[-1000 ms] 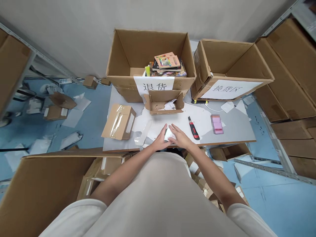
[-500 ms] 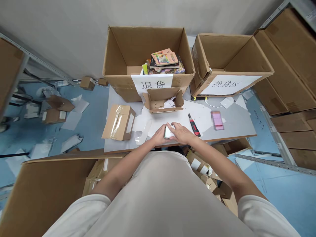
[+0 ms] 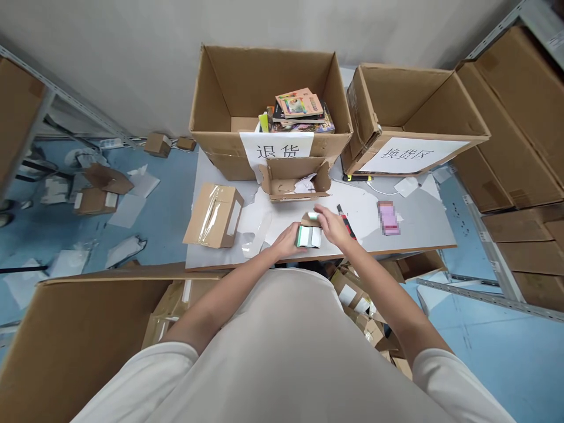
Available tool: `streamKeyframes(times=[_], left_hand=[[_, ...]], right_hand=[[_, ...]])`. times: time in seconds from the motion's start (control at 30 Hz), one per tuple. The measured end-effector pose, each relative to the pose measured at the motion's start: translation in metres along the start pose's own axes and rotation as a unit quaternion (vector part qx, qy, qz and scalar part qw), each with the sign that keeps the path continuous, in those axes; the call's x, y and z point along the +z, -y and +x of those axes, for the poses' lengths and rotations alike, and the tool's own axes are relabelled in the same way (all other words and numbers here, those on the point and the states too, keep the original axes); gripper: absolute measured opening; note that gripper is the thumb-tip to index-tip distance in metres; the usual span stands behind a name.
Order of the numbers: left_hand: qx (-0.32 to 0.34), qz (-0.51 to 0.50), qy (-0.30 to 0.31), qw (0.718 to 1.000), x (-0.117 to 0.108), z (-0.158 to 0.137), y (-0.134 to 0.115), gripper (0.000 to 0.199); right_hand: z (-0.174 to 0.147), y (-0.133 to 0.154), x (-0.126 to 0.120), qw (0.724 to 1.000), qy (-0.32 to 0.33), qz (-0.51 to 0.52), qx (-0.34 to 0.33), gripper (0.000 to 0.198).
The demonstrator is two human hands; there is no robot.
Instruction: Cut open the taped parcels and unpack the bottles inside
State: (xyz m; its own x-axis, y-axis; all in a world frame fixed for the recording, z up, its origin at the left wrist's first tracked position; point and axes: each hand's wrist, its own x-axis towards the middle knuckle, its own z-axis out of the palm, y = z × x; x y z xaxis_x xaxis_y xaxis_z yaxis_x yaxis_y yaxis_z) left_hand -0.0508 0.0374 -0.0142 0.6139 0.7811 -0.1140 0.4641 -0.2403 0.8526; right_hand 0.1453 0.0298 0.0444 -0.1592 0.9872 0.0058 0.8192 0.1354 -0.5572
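A small white-and-green box (image 3: 310, 237) stands near the table's front edge with its brown-lined flap (image 3: 310, 220) raised. My left hand (image 3: 287, 239) is closed around the box's left side. At the upper right of the box, my right hand (image 3: 331, 225) pinches the raised flap. What is inside the box cannot be made out. Partly behind my right hand lies a red-and-black utility knife (image 3: 347, 222). A small open cardboard carton (image 3: 288, 197) with crumpled paper in it sits just beyond my hands.
A taped cardboard box (image 3: 215, 216) rests at the table's left. Behind stand a large carton (image 3: 220, 144) with books and another open carton (image 3: 365, 117) with a paper sign. A pixelated pink item (image 3: 388, 218) lies on the right. Cartons fill the shelves (image 3: 497, 182) beside me.
The small box has been opened: its flap now stands up. My right hand has moved right and away from the box top, while the left still holds its side.
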Motion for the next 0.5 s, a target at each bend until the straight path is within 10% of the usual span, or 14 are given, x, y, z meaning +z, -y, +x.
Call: streamKeyframes(times=[0.1,0.23,0.4,0.5], left_hand=[[0.019,-0.006,-0.026,0.999,-0.001,-0.008,-0.008,0.100],[0.082,0.020,-0.134,0.987,-0.005,-0.018,-0.020,0.104],[0.203,0.152,-0.085,0.964,-0.015,-0.014,-0.031,0.038],[0.209,0.190,-0.039,0.959,-0.024,-0.008,-0.035,0.036]], right_hand=[[0.006,-0.001,0.011,0.990,-0.105,0.021,0.087,0.045],[-0.008,0.000,0.018,0.983,-0.166,-0.078,0.017,0.033],[-0.033,0.001,-0.002,0.960,0.066,-0.131,-0.237,0.028],[-0.035,0.001,-0.018,0.938,0.124,-0.154,-0.286,0.045]])
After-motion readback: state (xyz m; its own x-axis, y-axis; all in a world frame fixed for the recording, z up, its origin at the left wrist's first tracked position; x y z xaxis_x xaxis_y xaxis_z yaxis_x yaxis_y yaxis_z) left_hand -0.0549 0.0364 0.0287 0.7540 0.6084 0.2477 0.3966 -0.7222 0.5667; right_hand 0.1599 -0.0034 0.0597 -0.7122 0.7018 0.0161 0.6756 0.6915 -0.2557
